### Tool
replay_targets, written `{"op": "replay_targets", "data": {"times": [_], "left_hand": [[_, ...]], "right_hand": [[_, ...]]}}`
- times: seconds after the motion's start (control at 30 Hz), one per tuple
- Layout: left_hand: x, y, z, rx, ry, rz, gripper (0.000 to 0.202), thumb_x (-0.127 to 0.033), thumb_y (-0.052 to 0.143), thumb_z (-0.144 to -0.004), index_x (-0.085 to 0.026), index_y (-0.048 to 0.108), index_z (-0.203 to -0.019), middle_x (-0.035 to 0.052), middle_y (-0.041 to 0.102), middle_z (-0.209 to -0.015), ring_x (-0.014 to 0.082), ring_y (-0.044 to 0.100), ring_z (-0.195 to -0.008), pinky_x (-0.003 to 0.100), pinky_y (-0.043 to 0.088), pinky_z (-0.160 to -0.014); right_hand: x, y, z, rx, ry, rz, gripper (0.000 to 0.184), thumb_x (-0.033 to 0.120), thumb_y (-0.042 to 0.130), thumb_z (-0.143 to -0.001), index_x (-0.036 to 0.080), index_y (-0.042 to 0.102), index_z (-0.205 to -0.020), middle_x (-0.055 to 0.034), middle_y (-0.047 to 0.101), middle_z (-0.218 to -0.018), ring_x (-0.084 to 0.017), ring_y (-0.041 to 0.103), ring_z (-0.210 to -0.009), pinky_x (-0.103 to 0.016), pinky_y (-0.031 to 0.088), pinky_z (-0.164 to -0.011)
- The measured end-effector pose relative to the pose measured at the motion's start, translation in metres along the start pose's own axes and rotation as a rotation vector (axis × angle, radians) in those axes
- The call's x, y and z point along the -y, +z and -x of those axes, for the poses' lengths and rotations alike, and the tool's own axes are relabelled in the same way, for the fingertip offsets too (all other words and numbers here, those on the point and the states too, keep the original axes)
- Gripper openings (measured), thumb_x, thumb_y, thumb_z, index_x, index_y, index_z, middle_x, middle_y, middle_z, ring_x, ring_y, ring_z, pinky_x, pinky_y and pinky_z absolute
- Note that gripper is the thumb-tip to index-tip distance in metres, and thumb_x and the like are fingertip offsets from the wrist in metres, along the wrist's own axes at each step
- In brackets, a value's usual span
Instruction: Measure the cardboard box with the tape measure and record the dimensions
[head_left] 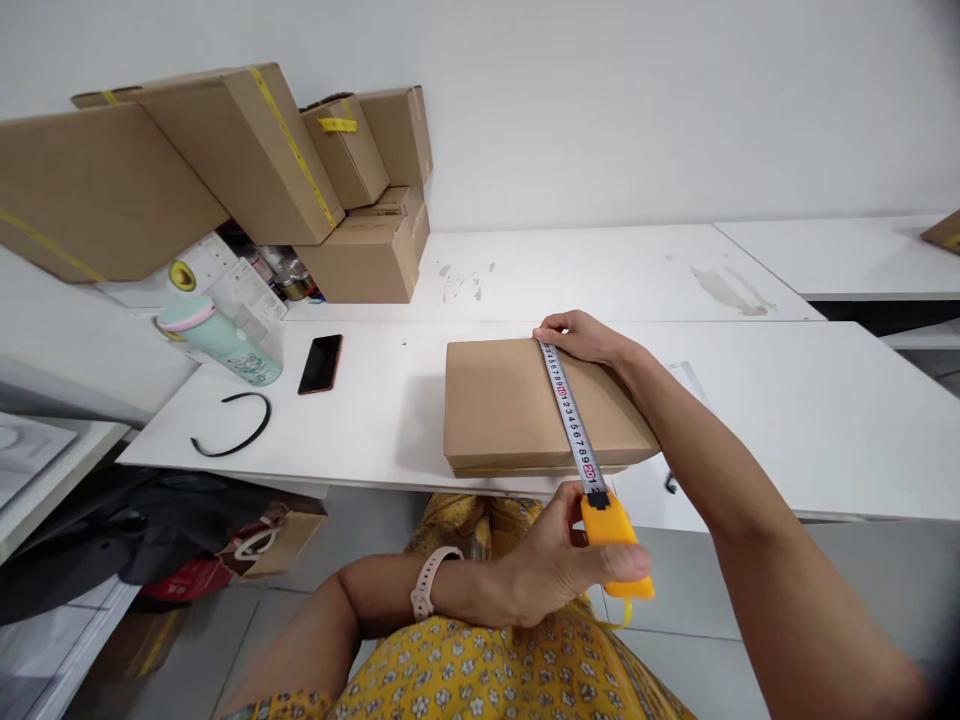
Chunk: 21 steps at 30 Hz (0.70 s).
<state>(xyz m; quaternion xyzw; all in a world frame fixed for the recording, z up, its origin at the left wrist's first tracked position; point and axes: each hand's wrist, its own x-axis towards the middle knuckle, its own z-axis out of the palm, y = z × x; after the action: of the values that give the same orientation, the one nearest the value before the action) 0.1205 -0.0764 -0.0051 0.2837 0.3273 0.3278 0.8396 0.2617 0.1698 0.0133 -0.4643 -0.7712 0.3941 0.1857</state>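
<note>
A flat brown cardboard box (510, 405) lies on the white table (787, 400), close to its front edge. My left hand (559, 565) is wrapped round the orange case of a tape measure (611, 535), held just off the box's near edge. The white tape blade (570, 410) runs from the case across the box's top to its far edge. There my right hand (581, 338) pins the blade's end against the box with closed fingers. A pale watch sits on my left wrist.
A black phone (321, 363), a mint bottle (221, 340) lying on its side and a black curved band (232, 425) rest on the table's left part. Stacked cardboard boxes (247, 150) lean at the back left. Bags sit on the floor at the left.
</note>
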Motion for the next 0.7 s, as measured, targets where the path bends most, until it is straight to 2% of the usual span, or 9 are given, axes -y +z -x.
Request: {"op": "replay_targets", "data": {"times": [0.1, 0.23, 0.33, 0.43, 0.53, 0.6, 0.7], "left_hand": [[-0.002, 0.001, 0.002, -0.004, -0.008, 0.018, 0.066, -0.037, 0.094, -0.059, -0.021, 0.05, -0.106, 0.0012, 0.06, -0.091, 0.0188, 0.066, -0.081, 0.034, 0.049, -0.071], [-0.005, 0.002, 0.005, -0.012, -0.017, 0.019, 0.067, -0.037, 0.095, -0.06, -0.021, 0.049, -0.106, 0.0013, 0.059, -0.091, 0.0189, 0.065, -0.08, 0.034, 0.048, -0.071], [-0.007, 0.003, 0.007, -0.023, -0.019, 0.011, 0.067, -0.039, 0.095, -0.06, -0.021, 0.049, -0.106, 0.0004, 0.058, -0.089, 0.018, 0.064, -0.078, 0.034, 0.047, -0.071], [-0.009, 0.002, 0.008, -0.028, -0.018, -0.001, 0.067, -0.04, 0.094, -0.06, -0.021, 0.049, -0.106, -0.0002, 0.056, -0.091, 0.0153, 0.061, -0.075, 0.034, 0.048, -0.072], [-0.011, -0.001, 0.01, -0.027, -0.007, -0.014, 0.067, -0.04, 0.094, -0.06, -0.021, 0.049, -0.105, 0.0003, 0.056, -0.095, 0.0139, 0.06, -0.074, 0.033, 0.048, -0.072], [-0.012, -0.005, 0.013, -0.04, -0.009, -0.013, 0.068, -0.04, 0.095, -0.059, -0.021, 0.049, -0.105, 0.0012, 0.056, -0.097, 0.0137, 0.059, -0.076, 0.033, 0.049, -0.074], [-0.016, -0.013, 0.019, -0.05, -0.012, -0.023, 0.067, -0.039, 0.095, -0.058, -0.02, 0.05, -0.104, 0.0028, 0.056, -0.101, 0.013, 0.057, -0.078, 0.033, 0.049, -0.074]], "right_hand": [[0.025, 0.005, 0.038, -0.074, 0.053, -0.071, 0.043, 0.067, 0.061, -0.083, 0.024, 0.061, -0.084, -0.0015, 0.061, -0.075, -0.019, 0.049, -0.07, -0.033, 0.038, -0.065], [0.06, 0.021, 0.11, -0.185, 0.038, -0.247, 0.048, 0.07, 0.042, -0.092, 0.03, 0.058, -0.113, -0.0028, 0.068, -0.097, -0.022, 0.055, -0.083, -0.033, 0.042, -0.067], [0.071, 0.028, 0.137, -0.205, 0.055, -0.302, 0.048, 0.069, 0.041, -0.094, 0.031, 0.056, -0.12, -0.004, 0.068, -0.105, -0.023, 0.056, -0.088, -0.032, 0.042, -0.067], [0.063, 0.023, 0.124, -0.205, 0.064, -0.304, 0.047, 0.067, 0.044, -0.093, 0.03, 0.057, -0.119, -0.0042, 0.068, -0.103, -0.022, 0.055, -0.084, -0.032, 0.041, -0.066], [0.042, 0.012, 0.081, -0.16, 0.067, -0.221, 0.044, 0.066, 0.053, -0.089, 0.027, 0.061, -0.108, -0.0035, 0.068, -0.09, -0.02, 0.052, -0.077, -0.032, 0.039, -0.064], [0.027, 0.005, 0.047, -0.107, 0.08, -0.127, 0.041, 0.065, 0.061, -0.085, 0.025, 0.062, -0.093, -0.0029, 0.064, -0.08, -0.019, 0.049, -0.071, -0.032, 0.037, -0.063], [0.008, 0.004, 0.009, -0.042, 0.052, -0.018, 0.042, 0.062, 0.063, -0.083, 0.022, 0.055, -0.073, -0.001, 0.056, -0.071, -0.015, 0.043, -0.064, -0.032, 0.034, -0.06]]}}
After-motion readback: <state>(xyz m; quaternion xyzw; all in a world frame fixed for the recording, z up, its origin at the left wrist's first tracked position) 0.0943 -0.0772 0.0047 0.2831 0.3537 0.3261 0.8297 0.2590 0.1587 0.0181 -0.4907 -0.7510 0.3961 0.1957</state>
